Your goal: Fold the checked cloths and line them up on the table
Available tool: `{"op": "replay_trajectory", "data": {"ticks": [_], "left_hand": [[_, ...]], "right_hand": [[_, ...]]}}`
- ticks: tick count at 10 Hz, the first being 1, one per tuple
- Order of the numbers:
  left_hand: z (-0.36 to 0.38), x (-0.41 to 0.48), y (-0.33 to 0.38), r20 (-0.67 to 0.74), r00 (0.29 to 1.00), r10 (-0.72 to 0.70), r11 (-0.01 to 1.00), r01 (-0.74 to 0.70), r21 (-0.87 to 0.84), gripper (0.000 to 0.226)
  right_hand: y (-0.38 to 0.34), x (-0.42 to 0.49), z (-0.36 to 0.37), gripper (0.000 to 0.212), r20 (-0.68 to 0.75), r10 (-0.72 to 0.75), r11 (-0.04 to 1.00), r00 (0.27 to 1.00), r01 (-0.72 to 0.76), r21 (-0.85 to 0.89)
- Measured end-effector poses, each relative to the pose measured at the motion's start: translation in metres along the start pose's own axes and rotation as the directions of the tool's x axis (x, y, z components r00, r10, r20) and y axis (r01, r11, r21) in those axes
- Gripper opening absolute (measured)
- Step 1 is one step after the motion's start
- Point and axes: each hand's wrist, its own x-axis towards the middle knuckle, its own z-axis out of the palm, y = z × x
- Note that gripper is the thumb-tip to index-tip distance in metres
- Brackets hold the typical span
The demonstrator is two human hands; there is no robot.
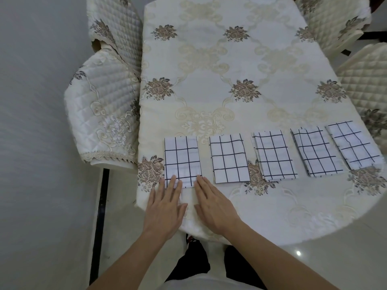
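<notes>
5 folded white black-checked cloths (229, 158) in row on cream floral-clothed table (209, 65). Left hand (165, 208), right hand (213, 206) flat open, fingertips on leftmost cloth (182, 158), gripping nothing.

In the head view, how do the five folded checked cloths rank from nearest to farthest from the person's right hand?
1. Leftmost cloth, touched by fingertips of the right hand.
2. Second cloth, just to its right.
3. Middle cloth, centre of the row.
4. Fourth cloth, farther right.
5. Rightmost cloth, at the row's right end.
</notes>
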Motion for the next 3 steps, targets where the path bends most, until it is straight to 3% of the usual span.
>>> {"op": "replay_trajectory", "data": {"ticks": [3], "left_hand": [[-0.042,0.022,0.033,-0.121,0.993,0.005,1.0,-0.002,0.025,0.065]], "right_hand": [[0.046,-0.001,-0.054,0.053,-0.07,0.025,0.986,0.997,-0.013,0.167]]}}
